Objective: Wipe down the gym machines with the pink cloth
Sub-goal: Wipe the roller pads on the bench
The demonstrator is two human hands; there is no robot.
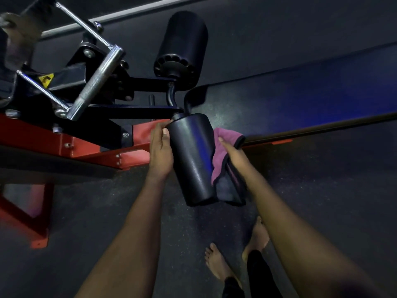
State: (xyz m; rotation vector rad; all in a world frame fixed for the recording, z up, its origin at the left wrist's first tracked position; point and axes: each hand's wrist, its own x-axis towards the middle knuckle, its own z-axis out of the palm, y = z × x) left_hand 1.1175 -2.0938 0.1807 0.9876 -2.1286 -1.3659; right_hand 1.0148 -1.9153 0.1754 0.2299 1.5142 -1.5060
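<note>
Nearest, two bare feet [217, 263] stand on the dark speckled floor [107, 211], and both forearms reach forward from the bottom of the view. The left hand [160, 150] grips the left side of the lower roller pad [191, 160] near its top end, thumb laid across the front and fingers curled round behind. The right hand [233, 152] is closed on the pink cloth [219, 164] and presses it against the pad's right side. Its thumb lies on top, its fingers are hidden in the folds, and the cloth's dark edge hangs beside the pad's lower end. Behind the hands runs the machine's red frame [86, 145]. A black arm [139, 110] carries the pad. Further left is a steel handle [96, 82] beside a yellow warning sticker [46, 79]. Farthest off is the upper roller pad [184, 44].
</note>
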